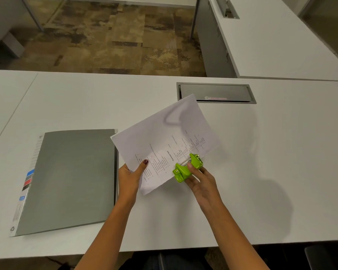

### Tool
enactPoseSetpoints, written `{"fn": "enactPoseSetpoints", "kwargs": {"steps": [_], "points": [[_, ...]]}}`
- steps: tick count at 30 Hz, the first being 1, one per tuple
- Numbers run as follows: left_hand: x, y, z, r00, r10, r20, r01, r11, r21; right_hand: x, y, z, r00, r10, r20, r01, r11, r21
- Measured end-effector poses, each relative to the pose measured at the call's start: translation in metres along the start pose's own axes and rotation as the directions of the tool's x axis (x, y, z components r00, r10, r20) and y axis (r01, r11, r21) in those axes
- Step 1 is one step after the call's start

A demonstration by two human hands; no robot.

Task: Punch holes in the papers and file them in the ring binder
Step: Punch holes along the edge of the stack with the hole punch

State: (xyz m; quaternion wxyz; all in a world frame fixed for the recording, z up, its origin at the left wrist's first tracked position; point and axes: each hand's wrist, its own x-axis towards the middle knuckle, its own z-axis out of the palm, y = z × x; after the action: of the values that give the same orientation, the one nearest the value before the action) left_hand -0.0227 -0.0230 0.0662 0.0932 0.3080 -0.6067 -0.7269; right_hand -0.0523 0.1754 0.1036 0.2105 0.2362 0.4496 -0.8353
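A printed white paper point(164, 137) is held tilted above the white desk, its near edge pinched by my left hand point(132, 176), thumb on top. A lime-green hole punch point(187, 167) sits clamped on the paper's right near edge. My right hand point(200, 182) grips the punch from below and the side, with the thumb on its top. The grey ring binder point(68, 178) lies closed and flat on the desk to the left, its right edge close to my left hand.
A grey cable hatch point(216, 92) is set into the desk point(271, 152) behind the paper. A second white desk point(281, 41) stands at the far right. Carpeted floor lies beyond the desk's far edge. The near desk edge runs just below my forearms.
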Motion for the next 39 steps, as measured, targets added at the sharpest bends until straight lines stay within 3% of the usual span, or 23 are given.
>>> {"fn": "enactPoseSetpoints", "kwargs": {"steps": [39], "points": [[-0.0055, -0.0027, -0.0001, 0.999, 0.035, 0.006, -0.035, 0.997, -0.066, 0.0010, 0.0030, 0.0017, 0.996, 0.028, 0.082, -0.033, 0.997, 0.067]]}}
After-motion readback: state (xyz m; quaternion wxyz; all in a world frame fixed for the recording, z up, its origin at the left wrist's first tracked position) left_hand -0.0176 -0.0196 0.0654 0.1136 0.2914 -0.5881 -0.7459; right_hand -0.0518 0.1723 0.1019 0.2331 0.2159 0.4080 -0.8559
